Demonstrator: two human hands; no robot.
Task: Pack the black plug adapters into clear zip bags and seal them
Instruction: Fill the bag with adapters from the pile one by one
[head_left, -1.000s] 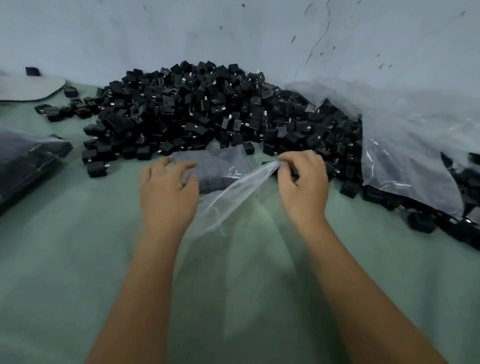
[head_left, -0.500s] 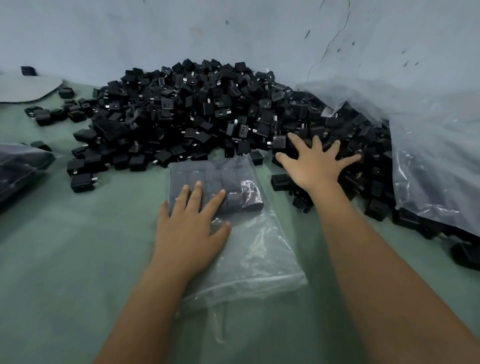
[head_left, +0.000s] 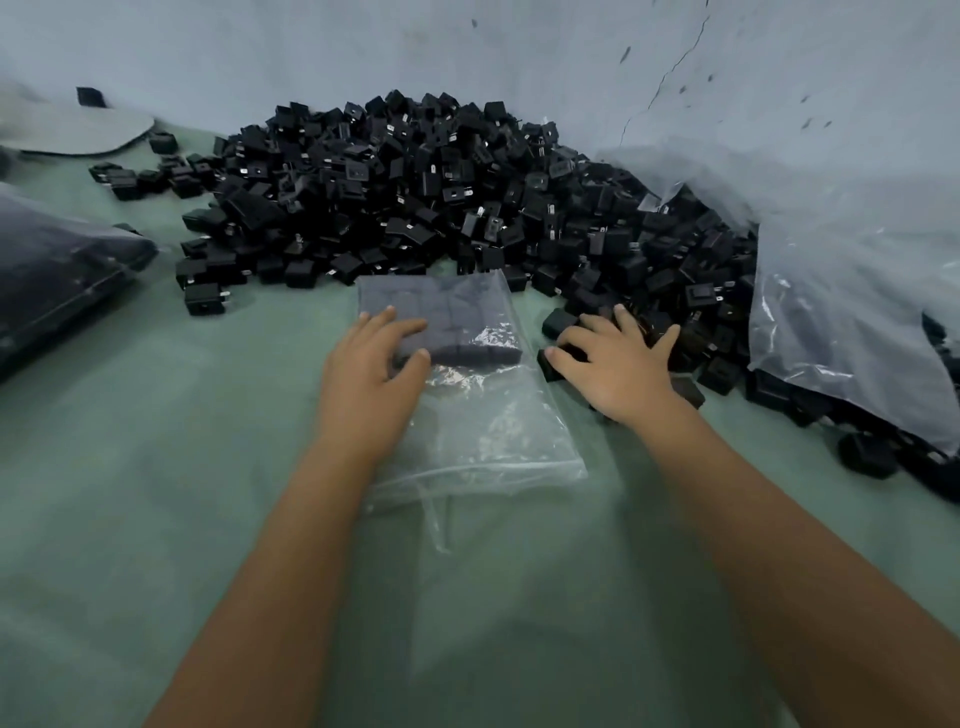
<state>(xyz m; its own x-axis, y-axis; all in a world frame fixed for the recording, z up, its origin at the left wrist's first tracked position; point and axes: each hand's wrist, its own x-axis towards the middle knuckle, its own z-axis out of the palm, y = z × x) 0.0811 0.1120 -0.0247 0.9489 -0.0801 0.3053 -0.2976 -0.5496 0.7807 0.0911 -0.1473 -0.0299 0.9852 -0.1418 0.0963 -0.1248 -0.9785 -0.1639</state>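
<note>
A clear zip bag (head_left: 483, 431) lies flat on the green cloth, with a block of black plug adapters (head_left: 467, 322) packed in its far end. My left hand (head_left: 371, 374) rests on the bag's left side, thumb and fingers curled around the packed block through the plastic. My right hand (head_left: 618, 364) is just right of the bag, cupped over several loose adapters (head_left: 558, 325) at the near edge of the big pile (head_left: 415, 192), its fingers spread and curled onto them. The bag's near end, towards me, is flat and holds nothing.
A large clear plastic sheet (head_left: 841, 312) covers more adapters on the right. At the left edge lies a filled dark bag (head_left: 57, 270). A pale flat disc (head_left: 72, 127) sits far left by the wall. Stray adapters (head_left: 205, 299) dot the cloth.
The bag went from being held up by both hands to lying flat. My left hand now curls on the packed block; my right hand reached into the pile and drew back onto loose adapters.
</note>
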